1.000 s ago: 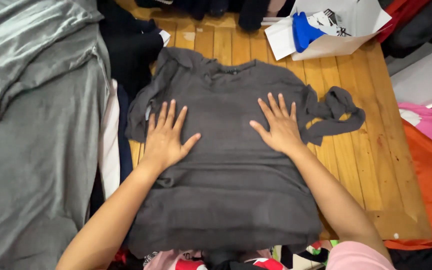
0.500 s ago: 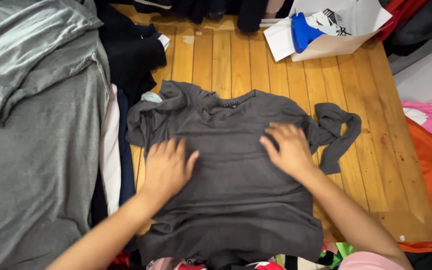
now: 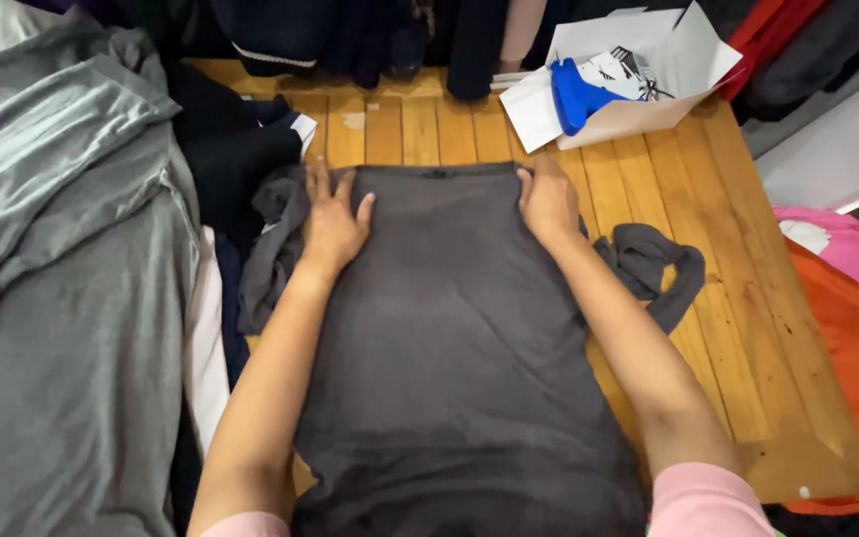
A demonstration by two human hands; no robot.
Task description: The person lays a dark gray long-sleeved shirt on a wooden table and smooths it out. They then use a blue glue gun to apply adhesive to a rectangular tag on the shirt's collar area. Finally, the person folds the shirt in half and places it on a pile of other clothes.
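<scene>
Cardboard, white and folded into an open box (image 3: 638,75), sits at the far right of the wooden table (image 3: 728,298); inside it lie a blue plastic tool (image 3: 579,94) and a few black-and-white printed tags (image 3: 618,70). A small white label (image 3: 302,127) pokes out of the dark clothes (image 3: 231,149) at the far left. A dark grey shirt (image 3: 449,348) lies flat in the middle of the table, its sleeves bunched out at either side. The left hand (image 3: 333,224) presses flat on the shirt's upper left edge, fingers spread apart, clamped on nothing. The right hand (image 3: 549,199) rests on the upper right corner, fingers together and curled at the edge; whether they pinch the cloth I cannot tell. Grey fabric (image 3: 62,298) is heaped to the left, pink and orange cloth (image 3: 847,298) to the right.
</scene>
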